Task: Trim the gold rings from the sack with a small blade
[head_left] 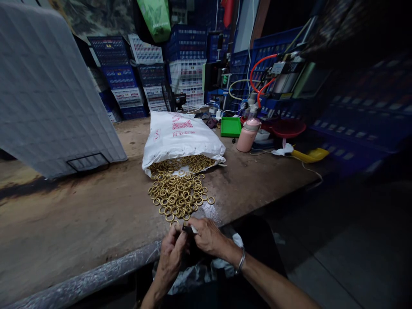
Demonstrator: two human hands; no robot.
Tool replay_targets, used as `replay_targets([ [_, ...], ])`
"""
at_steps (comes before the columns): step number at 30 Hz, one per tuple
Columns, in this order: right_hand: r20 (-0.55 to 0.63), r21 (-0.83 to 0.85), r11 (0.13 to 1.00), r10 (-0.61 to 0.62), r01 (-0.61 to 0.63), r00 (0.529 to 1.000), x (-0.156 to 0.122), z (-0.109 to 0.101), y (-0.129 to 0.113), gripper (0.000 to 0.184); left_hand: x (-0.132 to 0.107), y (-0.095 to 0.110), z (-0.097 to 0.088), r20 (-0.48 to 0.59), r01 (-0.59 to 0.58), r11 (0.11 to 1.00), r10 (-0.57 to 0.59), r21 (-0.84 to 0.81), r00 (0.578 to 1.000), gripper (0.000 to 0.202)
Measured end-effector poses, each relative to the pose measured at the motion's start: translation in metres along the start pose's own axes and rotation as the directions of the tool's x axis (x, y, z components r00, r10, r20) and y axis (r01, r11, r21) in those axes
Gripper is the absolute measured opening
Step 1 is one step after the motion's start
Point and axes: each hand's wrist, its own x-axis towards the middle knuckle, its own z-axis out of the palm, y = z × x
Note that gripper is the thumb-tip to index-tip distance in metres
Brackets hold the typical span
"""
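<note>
Both hands meet just off the edge of the counter [80,223]: the left hand [172,257] and right hand [208,237] have their fingers pinched together on a small dark piece [188,229], held above a crumpled plastic bag [199,271] in the lap. Loose brass rings [178,195] lie just beyond, the nearest almost at the knuckles. A slipped pinch would likely drop the piece into the bag, and a careless wrist could sweep rings over the edge. Farther back, the tipped white sack [180,137] might spill more.
</note>
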Motion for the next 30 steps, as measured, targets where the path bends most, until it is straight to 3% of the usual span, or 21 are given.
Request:
replay_targets([
  [4, 0.038, 0.026, 0.999, -0.033, 0.032, 0.999, -0.002, -0.007, -0.004, 0.021, -0.003, 0.005, -0.002, 0.030, -0.060, 0.998, 0.060, 0.012, 0.998, 0.027],
  [8, -0.004, -0.111, 0.993, 0.028, -0.028, 1.000, -0.004, -0.003, -0.003, 0.018, -0.009, 0.014, 0.001, 0.008, -0.013, 1.000, 0.012, 0.020, 1.000, 0.027],
  [10, -0.046, -0.186, 0.979, 0.075, -0.082, 0.996, -0.004, 0.000, 0.001, 0.020, -0.014, 0.019, 0.006, 0.024, -0.009, 0.999, 0.008, 0.031, 1.000, 0.028],
  [14, -0.180, -0.274, 0.919, 0.239, -0.282, 0.954, 0.003, -0.010, 0.015, 0.025, -0.023, 0.019, 0.018, 0.164, -0.053, 0.998, 0.050, 0.015, 0.985, 0.028],
  [18, -0.351, -0.266, 0.856, 0.342, -0.443, 0.872, 0.010, -0.033, 0.031, 0.020, -0.017, 0.002, 0.020, 0.123, 0.252, 0.949, -0.231, -0.191, 0.965, 0.034],
  [20, -0.383, -0.256, 0.836, 0.373, -0.485, 0.845, 0.012, -0.041, 0.039, 0.017, -0.011, -0.004, 0.018, 0.079, 0.333, 0.900, -0.324, -0.281, 0.943, 0.035],
  [23, -0.367, -0.280, 0.834, 0.365, -0.476, 0.856, 0.012, -0.042, 0.047, 0.022, -0.008, -0.004, 0.014, 0.061, 0.317, 0.861, -0.320, -0.397, 0.946, 0.028],
  [30, -0.365, -0.252, 0.848, 0.363, -0.466, 0.857, 0.011, -0.040, 0.050, 0.017, -0.012, 0.008, 0.012, 0.201, 0.410, 0.756, -0.359, -0.510, 0.911, 0.024],
])
